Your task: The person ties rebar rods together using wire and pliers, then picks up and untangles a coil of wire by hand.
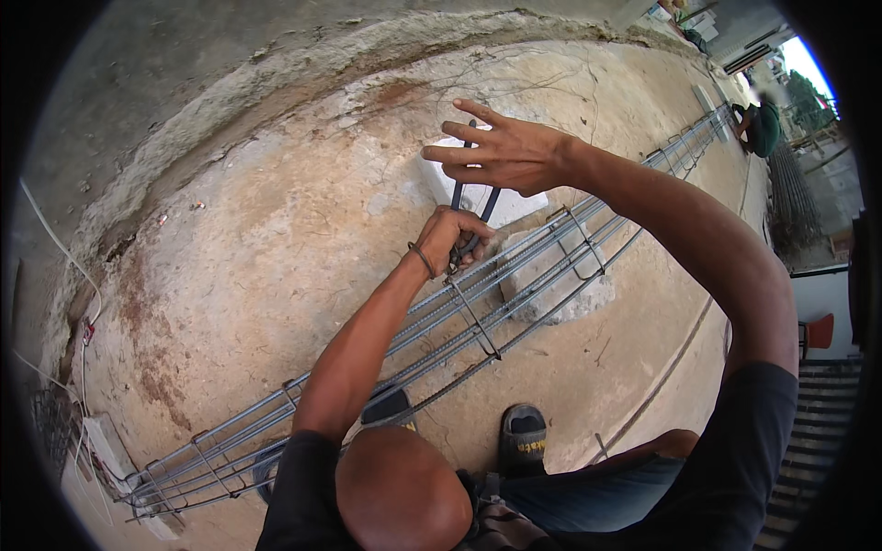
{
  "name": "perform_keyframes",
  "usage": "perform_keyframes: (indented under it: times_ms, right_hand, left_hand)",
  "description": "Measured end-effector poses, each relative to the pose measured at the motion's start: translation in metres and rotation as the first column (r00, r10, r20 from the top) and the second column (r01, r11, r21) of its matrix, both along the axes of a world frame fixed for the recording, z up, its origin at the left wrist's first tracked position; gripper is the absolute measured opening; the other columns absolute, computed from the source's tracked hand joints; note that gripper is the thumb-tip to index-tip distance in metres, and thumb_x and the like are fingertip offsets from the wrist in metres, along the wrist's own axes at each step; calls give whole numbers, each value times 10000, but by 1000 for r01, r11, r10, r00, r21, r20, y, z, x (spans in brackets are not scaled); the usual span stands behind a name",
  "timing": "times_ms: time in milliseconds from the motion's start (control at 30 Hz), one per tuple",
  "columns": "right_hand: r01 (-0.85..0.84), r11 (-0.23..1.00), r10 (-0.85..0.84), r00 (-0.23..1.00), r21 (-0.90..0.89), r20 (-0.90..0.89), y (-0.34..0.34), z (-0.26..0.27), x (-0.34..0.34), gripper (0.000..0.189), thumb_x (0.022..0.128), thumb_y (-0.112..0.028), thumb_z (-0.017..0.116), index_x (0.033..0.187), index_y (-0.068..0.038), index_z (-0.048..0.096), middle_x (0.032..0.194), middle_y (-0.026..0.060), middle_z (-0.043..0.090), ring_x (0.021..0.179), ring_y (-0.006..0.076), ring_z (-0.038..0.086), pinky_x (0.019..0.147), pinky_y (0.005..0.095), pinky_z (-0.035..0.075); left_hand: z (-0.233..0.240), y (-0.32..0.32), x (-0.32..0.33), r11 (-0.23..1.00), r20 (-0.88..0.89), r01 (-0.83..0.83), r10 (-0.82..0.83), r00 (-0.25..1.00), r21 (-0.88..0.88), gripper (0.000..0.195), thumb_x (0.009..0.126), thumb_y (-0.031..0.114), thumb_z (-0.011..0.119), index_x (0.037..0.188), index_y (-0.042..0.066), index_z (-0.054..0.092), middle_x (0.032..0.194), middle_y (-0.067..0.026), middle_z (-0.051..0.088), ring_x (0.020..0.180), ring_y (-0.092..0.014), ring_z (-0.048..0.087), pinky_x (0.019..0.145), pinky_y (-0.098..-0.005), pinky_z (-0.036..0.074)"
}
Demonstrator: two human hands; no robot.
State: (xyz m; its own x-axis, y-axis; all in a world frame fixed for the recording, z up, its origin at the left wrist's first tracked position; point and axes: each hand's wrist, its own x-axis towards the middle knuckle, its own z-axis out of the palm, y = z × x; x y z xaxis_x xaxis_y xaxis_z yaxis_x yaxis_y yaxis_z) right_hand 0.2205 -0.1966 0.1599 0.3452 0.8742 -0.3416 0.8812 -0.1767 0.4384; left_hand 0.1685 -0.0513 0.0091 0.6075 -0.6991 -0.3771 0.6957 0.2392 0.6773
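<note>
A long rebar cage [422,348] runs diagonally before me, its ribbed bars held by rectangular steel stirrups [475,318]. My left hand [455,237] is closed around the lower part of dark-handled pincers [490,204], beside the cage's far edge. Its fingers partly hide the tool's head, which sits close to a stirrup corner. Over the upper handles is my right hand [506,148], fingers spread apart. One handle shows between those fingers; any contact with it is unclear.
Under the cage lies a rough concrete block [551,303], with a whitish block [441,175] behind it. Another person [763,127] crouches near the far end. A cord [84,358] lies at left, a rope [661,386] at right. Loose wires [496,76] cross the ground.
</note>
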Motion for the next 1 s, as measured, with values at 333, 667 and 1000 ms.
perform_keyframes:
  times_ms: [333,667,1000]
  right_hand:
    - [-42,999,42,999,10,2,-11,-23,-42,533,958,-291,527,1467,-297,370,1553,24,274,1458,244,248,1230,482,212]
    - [-46,994,48,999,96,-20,15,-40,-8,146,790,-182,582,745,-59,645,792,40,666,794,219,664,961,411,494]
    - [392,703,-595,781,-593,-189,72,-2,-4,211,552,-168,803,749,-108,757,704,32,718,662,182,695,578,333,520]
  left_hand:
    - [-19,0,4,995,-72,-20,12,997,-99,172,811,139,671,767,-11,598,556,-128,543,395,-186,483,346,-290,320]
    - [-20,10,6,984,99,74,-59,993,-159,100,763,77,677,786,-9,631,644,-139,607,527,-217,605,443,-323,451]
    - [11,-6,-10,922,547,-183,-37,836,341,260,715,175,846,849,23,684,691,-62,654,602,-104,611,528,-254,473]
